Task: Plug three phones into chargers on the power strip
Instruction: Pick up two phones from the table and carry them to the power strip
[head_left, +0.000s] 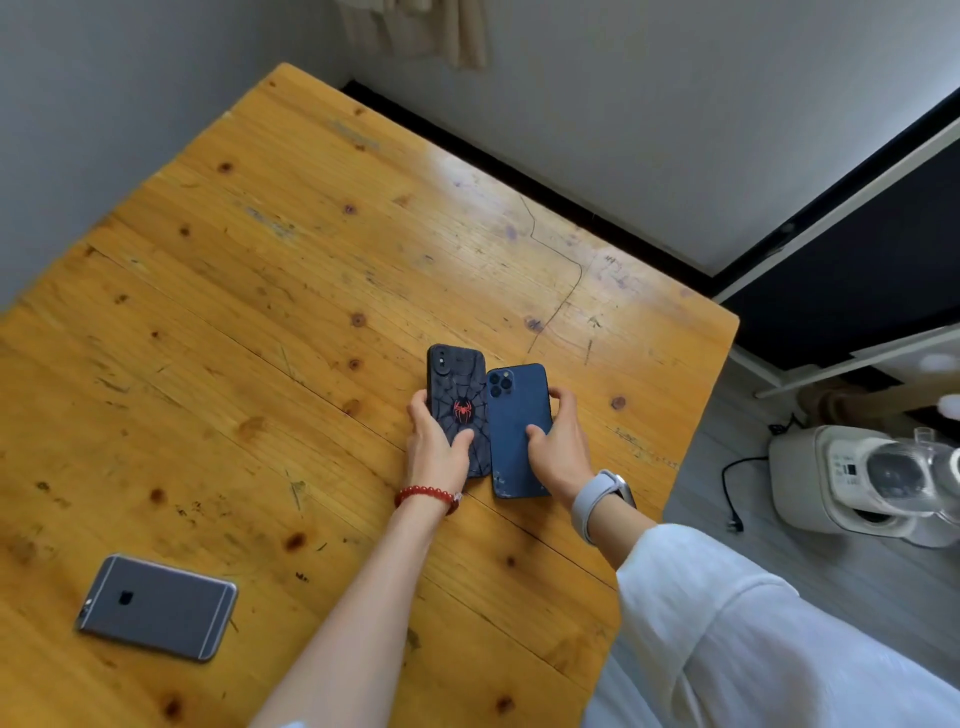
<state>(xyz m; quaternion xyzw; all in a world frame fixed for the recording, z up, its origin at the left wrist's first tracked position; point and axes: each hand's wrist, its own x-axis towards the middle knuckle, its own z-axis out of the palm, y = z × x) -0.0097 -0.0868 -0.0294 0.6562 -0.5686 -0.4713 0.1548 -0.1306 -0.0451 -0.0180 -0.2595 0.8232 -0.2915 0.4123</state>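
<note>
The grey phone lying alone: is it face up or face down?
Face down. The grey phone shows its back, with camera lens and logo upward, flat on the table.

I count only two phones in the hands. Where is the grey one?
In the head view, the grey phone lies face down, untouched, on the wooden table at lower left, well apart from the left hand.

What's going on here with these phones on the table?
A person is handling two phones on a wooden table. The left hand grips a black phone with a red spider case, and the right hand grips a blue phone right beside it, both back side up. A grey phone lies untouched near the table's left edge. No charger or power strip is in view, so nothing is plugged in yet.
</note>
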